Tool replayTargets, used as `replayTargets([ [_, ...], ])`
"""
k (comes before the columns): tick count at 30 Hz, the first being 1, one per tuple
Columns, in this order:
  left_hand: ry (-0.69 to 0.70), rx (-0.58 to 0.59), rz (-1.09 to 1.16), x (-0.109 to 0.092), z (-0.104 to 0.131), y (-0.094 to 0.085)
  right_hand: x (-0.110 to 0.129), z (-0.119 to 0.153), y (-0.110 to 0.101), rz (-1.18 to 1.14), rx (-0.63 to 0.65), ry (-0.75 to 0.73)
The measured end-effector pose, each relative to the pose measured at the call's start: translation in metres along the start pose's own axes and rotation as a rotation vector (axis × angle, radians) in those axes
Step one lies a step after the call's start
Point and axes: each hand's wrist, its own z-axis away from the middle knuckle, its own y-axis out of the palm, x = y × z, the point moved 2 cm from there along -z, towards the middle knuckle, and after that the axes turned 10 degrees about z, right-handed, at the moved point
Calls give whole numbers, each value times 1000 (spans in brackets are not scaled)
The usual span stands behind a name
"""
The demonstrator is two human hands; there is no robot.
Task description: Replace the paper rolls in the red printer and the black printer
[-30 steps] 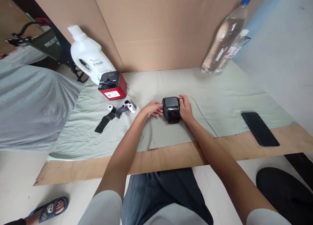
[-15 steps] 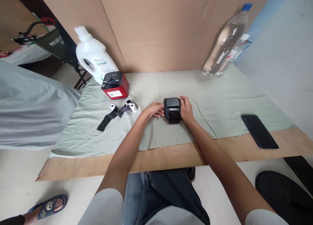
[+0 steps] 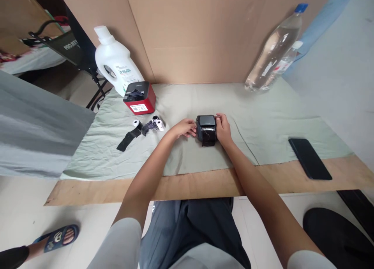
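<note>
Device (image 3: 207,129) on cloth (image 3: 193,99), left hand (image 3: 184,128) loosely curled at its left side, right hand (image 3: 223,130) cupped against its right, whether either grips unclear, rolls (image 3: 159,125) left, phone (image 3: 310,159) near right.

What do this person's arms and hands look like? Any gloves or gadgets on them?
The left hand and right hand are ordinary human hands without gloves. The left sleeve and right sleeve are plain pale grey and short, leaving the forearms uncovered. No watch, cable or marking shows; the fingers are too small to rule out a ring.
</note>
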Motion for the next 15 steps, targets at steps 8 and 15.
replayTargets([
  [8,49,56,-156,-23,26,-3,1,1,-1,-13,11,21],
  [15,36,68,-45,-21,21,-11,3,1,-2,-19,11,26],
])
